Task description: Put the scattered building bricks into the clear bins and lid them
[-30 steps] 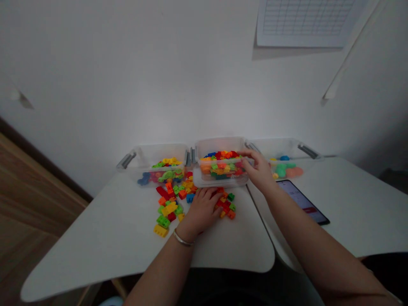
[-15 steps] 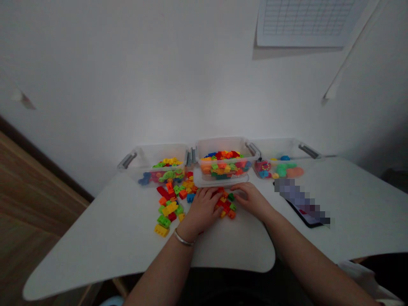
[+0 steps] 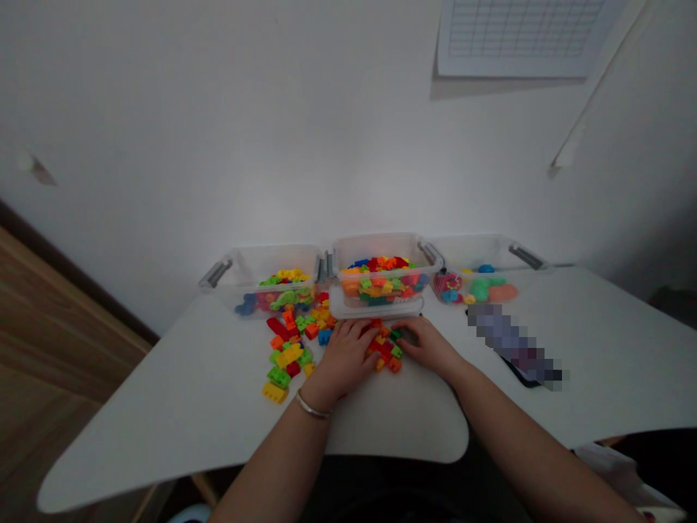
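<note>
Between my hands lies a small cluster of toy building bricks (image 3: 383,349), red, orange, yellow and green. My left hand (image 3: 348,354) rests palm down at the left side of this cluster, fingers apart and curved over its edge, with part of the bricks hidden beneath. From the right, my right hand (image 3: 428,344) curves round the cluster with thumb and fingers apart, its fingertips close to a green brick (image 3: 395,335). Neither hand visibly grips a brick. Left of my left hand, more loose bricks (image 3: 288,356) spread over the white table (image 3: 207,407).
Three clear bins stand along the wall: a left bin (image 3: 272,254) and a middle bin (image 3: 381,242) with bricks, and a right bin (image 3: 468,247) with assorted toys. The middle bin sits on a white lid (image 3: 348,311). A phone (image 3: 526,374) lies at the right.
My right hand's fingers have dropped and curled slightly nearer the cluster. My left hand stays almost where it was, and the bricks look unmoved.
</note>
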The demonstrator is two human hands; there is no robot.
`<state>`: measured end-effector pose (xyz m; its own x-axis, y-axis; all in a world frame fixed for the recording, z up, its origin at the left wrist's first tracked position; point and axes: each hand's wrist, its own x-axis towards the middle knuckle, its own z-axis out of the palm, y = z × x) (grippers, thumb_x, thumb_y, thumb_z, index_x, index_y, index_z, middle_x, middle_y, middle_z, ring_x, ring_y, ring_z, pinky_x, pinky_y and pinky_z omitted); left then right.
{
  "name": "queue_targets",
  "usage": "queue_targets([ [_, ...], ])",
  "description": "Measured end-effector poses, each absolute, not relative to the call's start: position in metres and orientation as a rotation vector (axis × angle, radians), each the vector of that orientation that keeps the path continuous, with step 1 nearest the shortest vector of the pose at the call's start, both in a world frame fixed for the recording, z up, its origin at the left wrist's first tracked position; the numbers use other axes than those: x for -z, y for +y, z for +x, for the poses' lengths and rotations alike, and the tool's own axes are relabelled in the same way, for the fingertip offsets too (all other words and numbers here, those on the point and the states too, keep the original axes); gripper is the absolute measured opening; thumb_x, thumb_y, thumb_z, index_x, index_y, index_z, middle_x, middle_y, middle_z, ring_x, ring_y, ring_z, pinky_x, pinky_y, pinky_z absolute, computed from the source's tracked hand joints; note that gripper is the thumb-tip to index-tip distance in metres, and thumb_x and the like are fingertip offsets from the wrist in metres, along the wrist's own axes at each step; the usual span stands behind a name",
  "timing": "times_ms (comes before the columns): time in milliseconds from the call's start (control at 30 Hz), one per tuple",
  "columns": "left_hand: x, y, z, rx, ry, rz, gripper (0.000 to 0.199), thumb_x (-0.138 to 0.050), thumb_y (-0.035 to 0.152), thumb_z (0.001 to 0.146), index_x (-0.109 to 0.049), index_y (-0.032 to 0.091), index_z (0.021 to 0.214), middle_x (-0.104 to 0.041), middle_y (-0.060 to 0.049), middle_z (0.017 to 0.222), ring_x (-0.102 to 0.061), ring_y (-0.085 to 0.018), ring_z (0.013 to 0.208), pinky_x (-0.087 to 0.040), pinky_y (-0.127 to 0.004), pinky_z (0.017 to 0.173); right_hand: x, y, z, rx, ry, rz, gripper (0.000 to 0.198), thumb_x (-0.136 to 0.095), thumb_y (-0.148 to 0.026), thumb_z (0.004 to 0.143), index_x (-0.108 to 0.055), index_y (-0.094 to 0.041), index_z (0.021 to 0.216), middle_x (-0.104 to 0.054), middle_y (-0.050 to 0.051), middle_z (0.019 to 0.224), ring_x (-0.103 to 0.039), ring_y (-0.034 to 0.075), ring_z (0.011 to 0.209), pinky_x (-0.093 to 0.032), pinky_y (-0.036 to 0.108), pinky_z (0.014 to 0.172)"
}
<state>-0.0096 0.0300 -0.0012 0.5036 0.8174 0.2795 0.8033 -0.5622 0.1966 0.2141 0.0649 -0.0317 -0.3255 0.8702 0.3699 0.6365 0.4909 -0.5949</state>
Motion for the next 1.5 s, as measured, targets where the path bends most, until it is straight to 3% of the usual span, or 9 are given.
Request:
queue_targets([
  [300,-0.003,0.029,-0.009,-0.497,1.452,2.683,0.043,-0.056,0.030,0.092,-0.057,0.020,0.133,-0.055,-0.009,0.140,-0.046,-0.027,0.130,-0.032,-0.046,0.115,0.032,0.065,0.213,-0.422,-2.037,-1.226,0.026,-0.063,-0.012,0.068,-0.067,-0.019,0.092,-0.071,0.008,0.095,-0.065,0.025,0.092,-0.052,0.043,0.086],
  [500,-0.003,0.028,-0.009,-0.509,1.440,2.674,0.043,-0.055,0.028,0.092,-0.057,0.020,0.134,-0.056,-0.008,0.139,-0.046,-0.027,0.129,-0.034,-0.044,0.114,0.019,0.058,0.210,-0.230,-1.858,-1.136,0.013,-0.064,-0.025,0.075,-0.061,-0.022,0.087,-0.067,0.005,0.082,-0.063,0.021,0.077,-0.053,0.037,0.072],
  [600,-0.003,0.028,-0.009,-0.526,1.434,2.673,0.042,-0.055,0.029,0.092,-0.058,0.021,0.133,-0.056,-0.008,0.138,-0.046,-0.027,0.128,-0.034,-0.044,0.113,0.005,0.054,0.208,-0.056,-1.741,-1.037,0.019,-0.061,-0.027,0.080,-0.061,-0.022,0.099,-0.065,0.003,0.080,-0.060,0.019,0.072,-0.052,0.035,0.069],
  [700,-0.004,0.027,-0.010,-0.552,1.422,2.678,0.042,-0.054,0.030,0.092,-0.057,0.022,0.134,-0.056,-0.007,0.138,-0.046,-0.027,0.127,-0.035,-0.044,0.113,-0.015,0.056,0.208,0.091,-1.682,-0.951,0.026,-0.059,-0.026,0.084,-0.061,-0.023,0.110,-0.066,0.003,0.084,-0.060,0.019,0.073,-0.051,0.035,0.071],
  [867,-0.003,0.028,-0.011,-0.560,1.415,2.675,0.041,-0.054,0.031,0.093,-0.057,0.023,0.133,-0.056,-0.007,0.138,-0.047,-0.026,0.127,-0.035,-0.045,0.113,-0.057,0.078,0.207,0.184,-1.520,-0.971,0.019,-0.060,-0.028,0.082,-0.065,-0.022,0.100,-0.068,0.006,0.093,-0.063,0.022,0.085,-0.051,0.039,0.082],
  [1033,0.000,0.029,-0.011,-0.562,1.409,2.683,0.041,-0.054,0.030,0.092,-0.058,0.023,0.132,-0.056,-0.007,0.137,-0.047,-0.026,0.128,-0.032,-0.046,0.115,-0.088,0.115,0.193,0.074,-1.448,-1.063,0.022,-0.058,-0.033,0.084,-0.064,-0.020,0.101,-0.070,0.007,0.098,-0.064,0.022,0.095,-0.050,0.040,0.089],
  [1200,-0.002,0.029,-0.012,-0.553,1.405,2.676,0.041,-0.054,0.031,0.092,-0.058,0.022,0.132,-0.056,-0.008,0.138,-0.047,-0.026,0.128,-0.032,-0.046,0.114,-0.095,0.144,0.175,-0.045,-1.646,-1.221,0.023,-0.063,-0.033,0.082,-0.068,-0.020,0.100,-0.073,0.007,0.097,-0.066,0.023,0.094,-0.050,0.040,0.089],
  [1367,-0.002,0.029,-0.011,-0.542,1.414,2.676,0.042,-0.055,0.029,0.091,-0.058,0.023,0.133,-0.056,-0.008,0.139,-0.046,-0.027,0.129,-0.033,-0.046,0.114,-0.092,0.151,0.171,-0.034,-1.785,-1.424,0.031,-0.062,-0.034,0.083,-0.069,-0.022,0.111,-0.075,0.007,0.104,-0.068,0.026,0.097,-0.050,0.044,0.090],
  [1500,-0.003,0.028,-0.011,-0.542,1.420,2.673,0.042,-0.055,0.029,0.091,-0.058,0.022,0.133,-0.055,-0.007,0.140,-0.046,-0.027,0.129,-0.033,-0.045,0.114,-0.089,0.148,0.176,0.017,-1.797,-1.295,0.031,-0.057,-0.032,0.085,-0.069,-0.019,0.111,-0.073,0.010,0.110,-0.065,0.027,0.102,-0.048,0.046,0.095],
])
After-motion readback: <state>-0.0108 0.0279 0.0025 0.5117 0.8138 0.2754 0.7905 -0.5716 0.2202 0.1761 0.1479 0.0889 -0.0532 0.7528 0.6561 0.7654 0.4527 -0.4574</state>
